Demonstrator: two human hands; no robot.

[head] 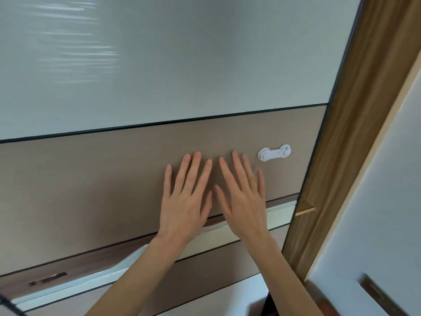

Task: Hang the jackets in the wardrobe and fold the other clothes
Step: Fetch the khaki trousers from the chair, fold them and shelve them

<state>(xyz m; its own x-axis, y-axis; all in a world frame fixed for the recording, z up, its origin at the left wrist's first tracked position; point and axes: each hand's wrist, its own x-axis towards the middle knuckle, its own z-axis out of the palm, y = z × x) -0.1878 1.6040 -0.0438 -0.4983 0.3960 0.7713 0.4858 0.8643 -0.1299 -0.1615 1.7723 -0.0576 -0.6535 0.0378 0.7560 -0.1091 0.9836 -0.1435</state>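
Two hands, left (pixel 184 201) and right (pixel 243 201), flat, fingers straight, upward on wardrobe door (pixel 91 190).

White plastic child-safety latch (pixel 274 152) stuck on panel; wood-grain frame post (pixel 337 160) at right; white wall (pixel 382 190) beyond.

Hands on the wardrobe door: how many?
2. Left hand and right hand lie flat, side by side, fingers spread on the door's brown band, left of the white plastic latch.
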